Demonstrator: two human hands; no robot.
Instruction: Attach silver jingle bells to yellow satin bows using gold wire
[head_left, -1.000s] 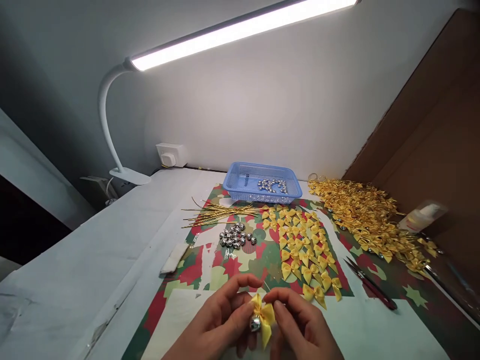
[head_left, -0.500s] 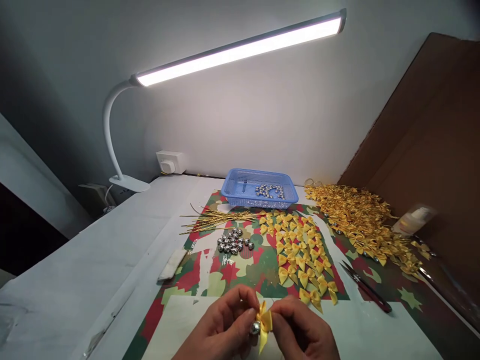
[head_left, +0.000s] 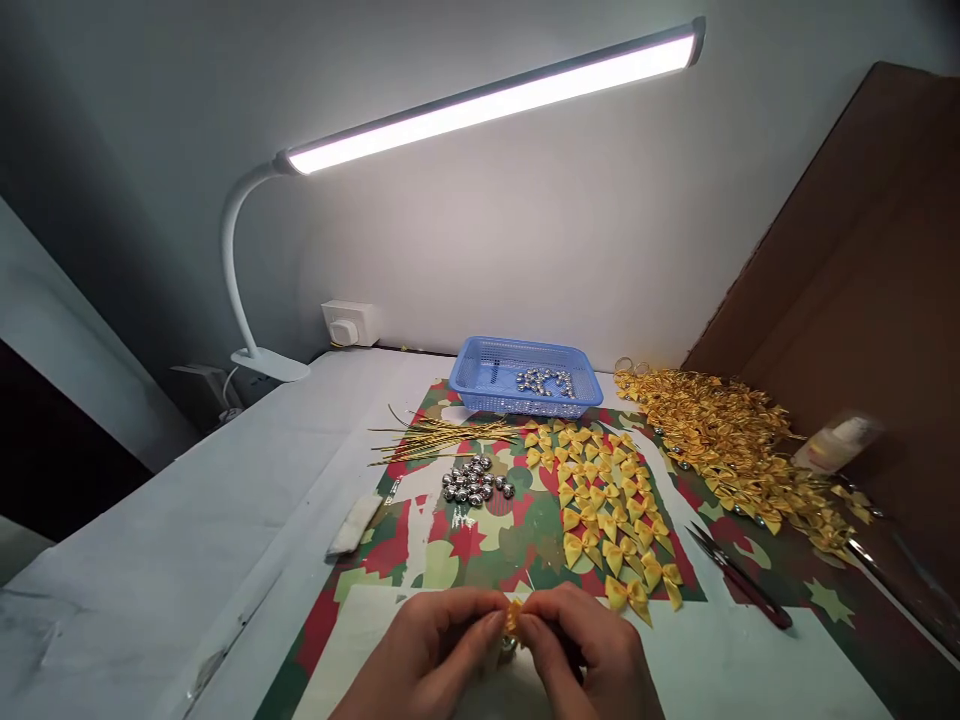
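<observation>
A small yellow ribbon bow [head_left: 514,618] sits pinched between fingertips of both hands, low & centre in the head view, just above the white sheet at the table's near edge. Only a sliver of its satin folds shows, approx. upright; the rest is hidden behind fingers. Directly under it hangs a tiny silver bell [head_left: 508,645], round & shiny, mostly covered, touching the bow's underside. Both held clear of the table.
</observation>
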